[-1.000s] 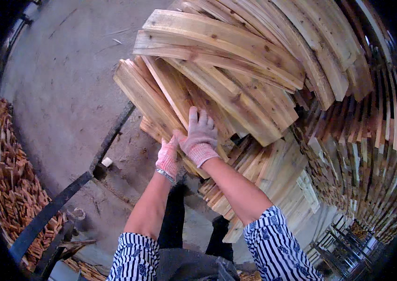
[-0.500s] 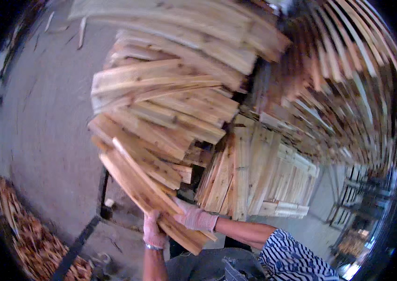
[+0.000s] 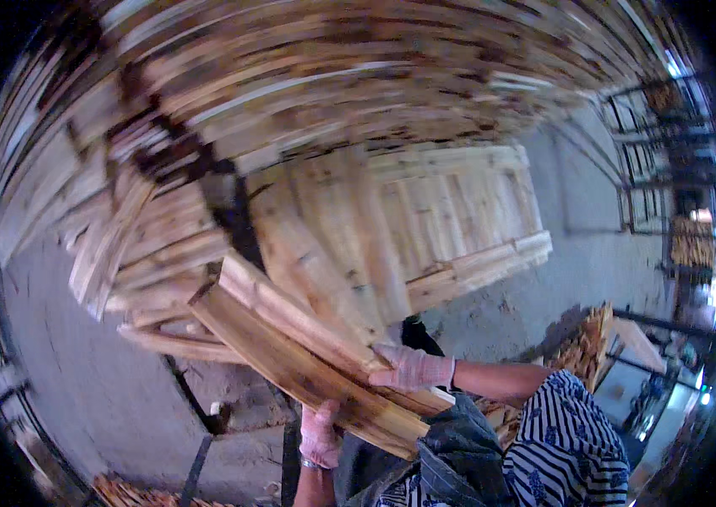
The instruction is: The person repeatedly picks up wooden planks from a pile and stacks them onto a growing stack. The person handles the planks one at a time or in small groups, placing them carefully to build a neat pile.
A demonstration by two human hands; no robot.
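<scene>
My left hand (image 3: pixel 321 433), in a pink work glove, grips the lower edge of a brown wooden board (image 3: pixel 290 359) near its close end. From the other side, my gloved right hand (image 3: pixel 413 370) is closed on a paler wooden board (image 3: pixel 277 308) lying alongside it. The two boards slant up to the left, side by side, with their near ends against my dark apron (image 3: pixel 455 448). Just past them, a neat stack of pale boards (image 3: pixel 451 220) spreads to the right. My fingertips are partly hidden by the wood.
A looser pile of boards (image 3: pixel 163 262) lies at the left. Long stacked planks (image 3: pixel 425 101) fill the back, blurred by motion. Wood scraps (image 3: pixel 577 342) are heaped at my right, near a metal frame (image 3: pixel 645 182). Grey floor (image 3: pixel 70 380) shows at the left.
The view has swung to the right, bringing the neat stack in front of me and the loose pile to the left. Both hands still hold the boards, carried round with my body.
</scene>
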